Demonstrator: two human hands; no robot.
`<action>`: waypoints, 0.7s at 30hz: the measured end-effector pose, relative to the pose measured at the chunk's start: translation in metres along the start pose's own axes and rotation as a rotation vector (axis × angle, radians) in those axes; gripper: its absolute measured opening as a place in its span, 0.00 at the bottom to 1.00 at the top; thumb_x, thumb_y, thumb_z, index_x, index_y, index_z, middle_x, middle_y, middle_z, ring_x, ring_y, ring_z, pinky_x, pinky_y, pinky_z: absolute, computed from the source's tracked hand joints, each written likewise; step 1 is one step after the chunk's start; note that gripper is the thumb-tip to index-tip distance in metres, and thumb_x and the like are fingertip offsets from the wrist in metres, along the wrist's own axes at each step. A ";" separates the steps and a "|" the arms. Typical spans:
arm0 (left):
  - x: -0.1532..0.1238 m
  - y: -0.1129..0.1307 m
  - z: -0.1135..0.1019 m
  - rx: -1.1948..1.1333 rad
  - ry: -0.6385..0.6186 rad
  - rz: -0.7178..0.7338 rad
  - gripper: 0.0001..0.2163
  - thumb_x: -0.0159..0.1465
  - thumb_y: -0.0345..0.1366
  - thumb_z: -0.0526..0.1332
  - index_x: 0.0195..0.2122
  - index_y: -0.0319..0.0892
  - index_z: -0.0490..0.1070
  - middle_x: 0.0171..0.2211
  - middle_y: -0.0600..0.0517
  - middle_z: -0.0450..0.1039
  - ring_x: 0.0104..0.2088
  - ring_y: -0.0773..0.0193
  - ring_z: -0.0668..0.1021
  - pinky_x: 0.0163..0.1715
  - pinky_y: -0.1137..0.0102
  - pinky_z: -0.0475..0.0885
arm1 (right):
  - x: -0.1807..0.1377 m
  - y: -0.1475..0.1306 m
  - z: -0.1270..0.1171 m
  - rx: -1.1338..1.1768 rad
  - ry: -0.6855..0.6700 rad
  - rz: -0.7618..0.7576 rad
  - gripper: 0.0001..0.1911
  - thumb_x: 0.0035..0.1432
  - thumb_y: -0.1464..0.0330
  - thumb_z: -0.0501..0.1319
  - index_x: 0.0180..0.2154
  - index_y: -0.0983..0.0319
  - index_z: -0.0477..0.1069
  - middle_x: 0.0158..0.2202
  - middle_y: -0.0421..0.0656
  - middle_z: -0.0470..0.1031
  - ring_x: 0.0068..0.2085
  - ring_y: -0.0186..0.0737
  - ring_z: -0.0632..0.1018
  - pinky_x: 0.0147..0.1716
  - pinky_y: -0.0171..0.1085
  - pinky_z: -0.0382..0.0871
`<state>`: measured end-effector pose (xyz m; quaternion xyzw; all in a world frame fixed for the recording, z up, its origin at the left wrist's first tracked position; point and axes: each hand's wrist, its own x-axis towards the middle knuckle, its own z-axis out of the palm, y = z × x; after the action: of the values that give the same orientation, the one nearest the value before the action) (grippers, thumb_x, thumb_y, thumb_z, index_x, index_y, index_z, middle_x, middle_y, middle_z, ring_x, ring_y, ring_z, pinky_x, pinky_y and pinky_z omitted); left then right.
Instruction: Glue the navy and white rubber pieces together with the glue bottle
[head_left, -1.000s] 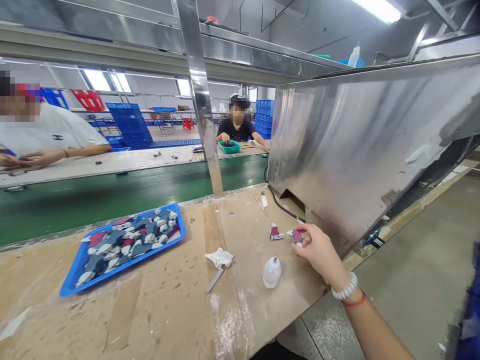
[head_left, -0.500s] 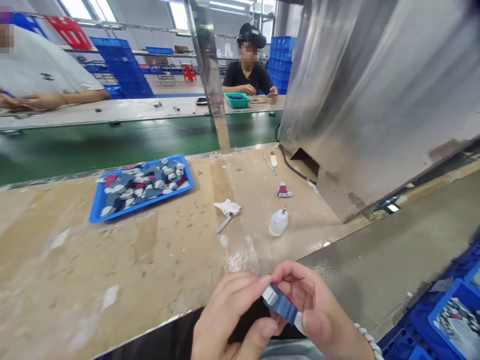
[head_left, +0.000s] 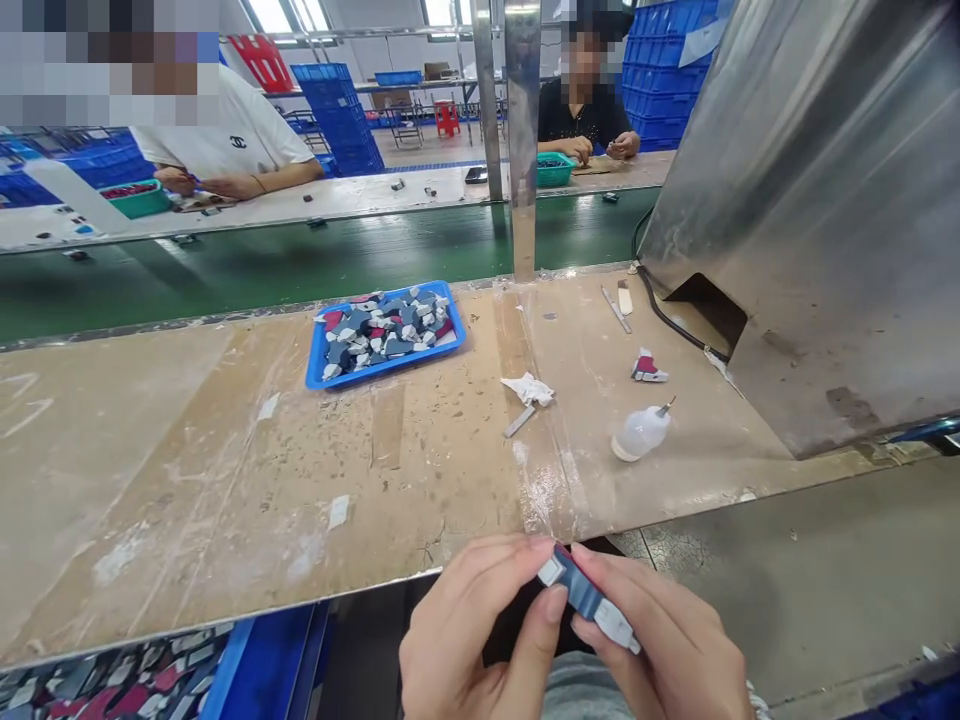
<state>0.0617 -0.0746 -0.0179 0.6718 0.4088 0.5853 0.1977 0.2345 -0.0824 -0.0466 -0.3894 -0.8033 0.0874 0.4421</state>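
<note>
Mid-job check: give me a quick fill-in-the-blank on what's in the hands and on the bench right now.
1. The left hand and right hand pinch ____ small blue-and-white piece between them.
2. On the bench, the blue tray of loose pieces sits to the ____ of the crumpled white tissue, as the camera sees it.
3. Beyond the bench runs a ____ conveyor belt.
Missing words: one; left; green.
</note>
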 end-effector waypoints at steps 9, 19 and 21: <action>-0.012 -0.012 -0.006 0.067 0.087 -0.062 0.15 0.63 0.19 0.65 0.48 0.42 0.77 0.41 0.53 0.80 0.42 0.66 0.82 0.45 0.74 0.79 | 0.013 -0.004 0.027 0.027 0.024 -0.012 0.16 0.70 0.73 0.57 0.57 0.66 0.68 0.45 0.48 0.83 0.44 0.39 0.85 0.45 0.31 0.80; 0.011 -0.063 -0.042 0.297 -0.300 0.029 0.09 0.70 0.25 0.58 0.46 0.43 0.73 0.44 0.51 0.81 0.48 0.68 0.82 0.50 0.78 0.76 | -0.013 0.063 -0.008 0.082 0.405 0.516 0.13 0.62 0.61 0.70 0.44 0.58 0.72 0.36 0.40 0.72 0.36 0.37 0.75 0.39 0.34 0.73; 0.011 -0.061 -0.042 0.296 -0.355 0.001 0.07 0.71 0.29 0.59 0.48 0.43 0.72 0.45 0.49 0.81 0.49 0.66 0.82 0.50 0.76 0.77 | -0.012 0.082 -0.014 0.087 0.446 0.684 0.25 0.56 0.57 0.73 0.50 0.57 0.69 0.44 0.44 0.72 0.39 0.41 0.73 0.43 0.41 0.70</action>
<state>0.0019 -0.0390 -0.0466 0.7862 0.4486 0.3915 0.1655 0.2939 -0.0379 -0.0860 -0.6245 -0.5075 0.1770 0.5667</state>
